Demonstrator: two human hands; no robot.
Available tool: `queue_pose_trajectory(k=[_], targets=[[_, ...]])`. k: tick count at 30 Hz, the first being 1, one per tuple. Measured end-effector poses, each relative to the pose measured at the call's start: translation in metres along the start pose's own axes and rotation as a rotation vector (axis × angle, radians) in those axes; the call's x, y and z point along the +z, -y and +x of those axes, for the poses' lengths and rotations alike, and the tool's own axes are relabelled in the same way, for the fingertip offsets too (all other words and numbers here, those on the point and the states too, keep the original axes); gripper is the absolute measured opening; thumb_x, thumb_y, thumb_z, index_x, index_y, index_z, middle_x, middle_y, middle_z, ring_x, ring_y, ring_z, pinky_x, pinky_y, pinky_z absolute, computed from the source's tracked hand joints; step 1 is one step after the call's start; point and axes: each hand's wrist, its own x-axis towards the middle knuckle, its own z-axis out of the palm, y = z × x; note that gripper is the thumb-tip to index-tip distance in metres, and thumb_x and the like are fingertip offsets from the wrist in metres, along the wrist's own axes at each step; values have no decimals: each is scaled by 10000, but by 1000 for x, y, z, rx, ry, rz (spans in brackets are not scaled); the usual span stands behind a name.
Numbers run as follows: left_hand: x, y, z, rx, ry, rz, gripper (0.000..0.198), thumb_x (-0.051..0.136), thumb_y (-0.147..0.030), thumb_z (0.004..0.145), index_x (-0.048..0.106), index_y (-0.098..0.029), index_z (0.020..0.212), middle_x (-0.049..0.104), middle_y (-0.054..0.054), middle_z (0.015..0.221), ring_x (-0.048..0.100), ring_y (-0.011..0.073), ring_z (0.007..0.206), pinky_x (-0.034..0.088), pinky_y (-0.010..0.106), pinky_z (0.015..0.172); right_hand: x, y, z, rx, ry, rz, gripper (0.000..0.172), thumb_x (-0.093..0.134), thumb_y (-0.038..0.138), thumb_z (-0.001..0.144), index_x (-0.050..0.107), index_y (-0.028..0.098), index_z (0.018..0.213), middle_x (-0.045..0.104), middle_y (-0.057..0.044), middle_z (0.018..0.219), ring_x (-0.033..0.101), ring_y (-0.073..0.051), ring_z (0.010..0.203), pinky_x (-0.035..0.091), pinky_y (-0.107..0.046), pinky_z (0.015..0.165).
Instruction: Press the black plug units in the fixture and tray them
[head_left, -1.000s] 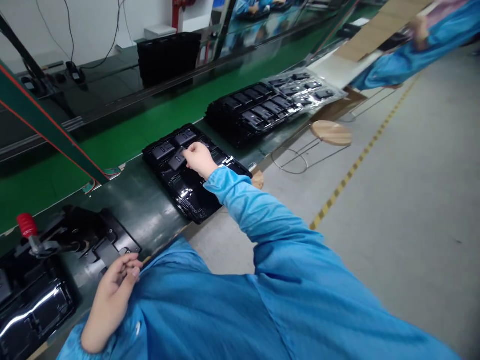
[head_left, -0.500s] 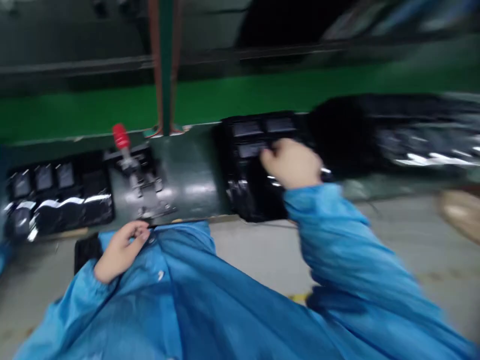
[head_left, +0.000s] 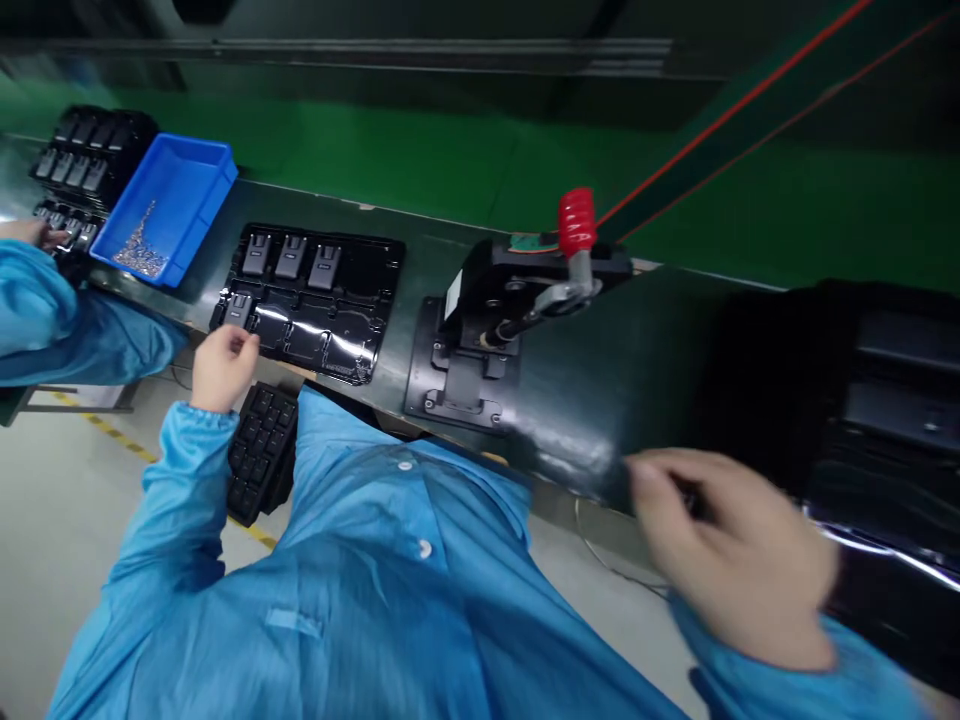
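My left hand (head_left: 223, 368) is at the near left corner of a black plastic tray (head_left: 360, 310). Its fingers are curled together just below a grey clip-backed device (head_left: 238, 308); whether they touch it is unclear. Three more such devices (head_left: 291, 257) lie in the far row. My right hand (head_left: 739, 550), blurred, hovers at the bench's front edge on the right. Thumb and forefinger meet there, with something dark in the gap that I cannot make out. Between the hands stands a black fixture (head_left: 465, 375) with a toggle clamp and red handle (head_left: 577, 220).
A blue bin (head_left: 217, 165) with small metal parts stands at the back left, beside stacked trays (head_left: 90, 150). There a co-worker's sleeve (head_left: 37, 300) reaches in. More black trays (head_left: 900, 450) sit at right. A dark stack with square keys (head_left: 261, 450) is below the bench edge.
The view has swung left. My right hand has come away from the right-hand tray towards me. My left hand has gone from my lap to the left tray.
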Motion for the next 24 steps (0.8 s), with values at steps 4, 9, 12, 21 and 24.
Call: queue_pose_trajectory(k=[4, 9, 12, 21, 24], targets=[[-3, 38, 53, -66, 4, 150, 228, 653, -378, 942, 720, -167, 998, 749, 111, 958, 668, 270, 929, 495, 362, 905, 57, 55, -31, -218, 324, 405, 82, 652, 296, 1021, 701, 330, 964, 786, -55, 868, 769, -249, 767, 630, -396, 679], [6, 44, 84, -77, 117, 248, 392, 726, -426, 908, 732, -114, 1145, 765, 200, 1141, 673, 316, 1031, 492, 401, 932, 105, 76, -44, -152, 430, 577, 189, 566, 289, 1070, 677, 263, 920, 748, -45, 835, 742, -205, 753, 608, -332, 686], [8, 41, 92, -82, 149, 280, 431, 762, -435, 887, 722, -111, 1168, 766, 218, 1188, 676, 320, 1040, 493, 411, 939, 120, 78, -40, -121, 419, 571, 223, 558, 319, 1071, 659, 256, 883, 725, -47, 818, 706, -204, 725, 580, -339, 672], [1, 47, 118, -141, 326, 284, 376, 857, -493, 770, 685, -176, 874, 728, 106, 863, 642, 252, 801, 461, 367, 781, 144, 71, -42, -84, 427, 580, 255, 539, 311, 1063, 639, 249, 837, 681, -20, 762, 671, -193, 680, 543, -324, 637], [-3, 48, 118, -152, 305, 243, 386, 864, -486, 743, 658, -183, 863, 692, 50, 808, 583, 200, 755, 430, 326, 752, 139, 68, -45, -88, 427, 577, 250, 537, 304, 1068, 635, 251, 845, 679, -17, 762, 672, -191, 681, 537, -318, 635]])
